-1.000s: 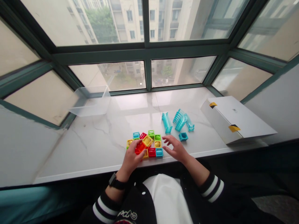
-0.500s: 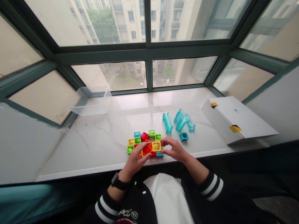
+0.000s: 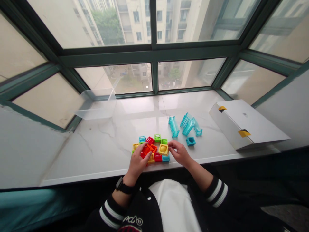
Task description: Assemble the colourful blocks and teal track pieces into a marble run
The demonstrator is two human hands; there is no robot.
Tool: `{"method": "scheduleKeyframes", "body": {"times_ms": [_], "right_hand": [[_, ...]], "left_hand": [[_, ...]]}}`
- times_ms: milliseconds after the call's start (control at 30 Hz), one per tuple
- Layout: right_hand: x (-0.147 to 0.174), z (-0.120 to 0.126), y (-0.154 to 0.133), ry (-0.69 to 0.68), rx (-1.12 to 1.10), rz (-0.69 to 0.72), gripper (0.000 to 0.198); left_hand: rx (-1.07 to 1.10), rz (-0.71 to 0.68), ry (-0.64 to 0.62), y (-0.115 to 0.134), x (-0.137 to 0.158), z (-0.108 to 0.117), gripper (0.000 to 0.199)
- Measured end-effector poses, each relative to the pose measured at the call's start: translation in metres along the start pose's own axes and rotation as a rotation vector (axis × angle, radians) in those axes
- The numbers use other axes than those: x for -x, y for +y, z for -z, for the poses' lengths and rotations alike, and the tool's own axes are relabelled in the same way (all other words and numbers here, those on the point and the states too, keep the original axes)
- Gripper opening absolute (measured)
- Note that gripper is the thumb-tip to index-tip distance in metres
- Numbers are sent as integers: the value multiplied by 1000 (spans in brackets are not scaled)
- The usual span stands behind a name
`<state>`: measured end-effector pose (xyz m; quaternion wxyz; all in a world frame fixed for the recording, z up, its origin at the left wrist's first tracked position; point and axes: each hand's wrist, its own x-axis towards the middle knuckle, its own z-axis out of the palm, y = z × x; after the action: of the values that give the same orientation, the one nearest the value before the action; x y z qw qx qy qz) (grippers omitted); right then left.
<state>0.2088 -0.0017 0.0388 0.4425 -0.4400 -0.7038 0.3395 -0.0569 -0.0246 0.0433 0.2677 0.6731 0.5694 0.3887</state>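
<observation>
My left hand (image 3: 137, 161) is closed around an orange toy block (image 3: 147, 149), thumb in front and fingers over the back. A second orange part (image 3: 153, 148) shows right beside it. With its fingertips, my right hand (image 3: 180, 153) grips the right edge of a yellow block (image 3: 163, 149) that has a round hollow in its face. Around and under the hands lie more blocks: a green one (image 3: 157, 138), a red one (image 3: 158, 157), a light blue one (image 3: 166, 158) and several others. My left hand hides part of the cluster.
Clear teal track pieces (image 3: 173, 126) and a curved one (image 3: 187, 124) lie on the marble-patterned sill (image 3: 108, 154). A teal block (image 3: 190, 141) sits near them. A transparent bin (image 3: 96, 114) stands back left, a white box (image 3: 251, 124) at right. Window frames (image 3: 183, 51) enclose the back.
My hands have moved apart. The left one shifted left with the orange block, and the yellow block moved slightly right and away from me, uncovering red and yellow blocks at the front.
</observation>
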Motion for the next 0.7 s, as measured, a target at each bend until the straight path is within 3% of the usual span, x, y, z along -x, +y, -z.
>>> {"method": "scheduleKeyframes", "body": {"times_ms": [433,533,633,700], "right_hand": [[5,13,11,69,-52,-96,18],[5,12,9,66,-24,-82,17],[5,8,2,46,-34,-60,16],[5,5,-4,30,-51,-27,15]], "left_hand": [[-261,-79,-3,-28,-4,2,57],[-264,-146,45,-14,-4,7,57],[-171,-179,98,11,-3,10,40],[-32,-154,44,27,-1,7,30]]}}
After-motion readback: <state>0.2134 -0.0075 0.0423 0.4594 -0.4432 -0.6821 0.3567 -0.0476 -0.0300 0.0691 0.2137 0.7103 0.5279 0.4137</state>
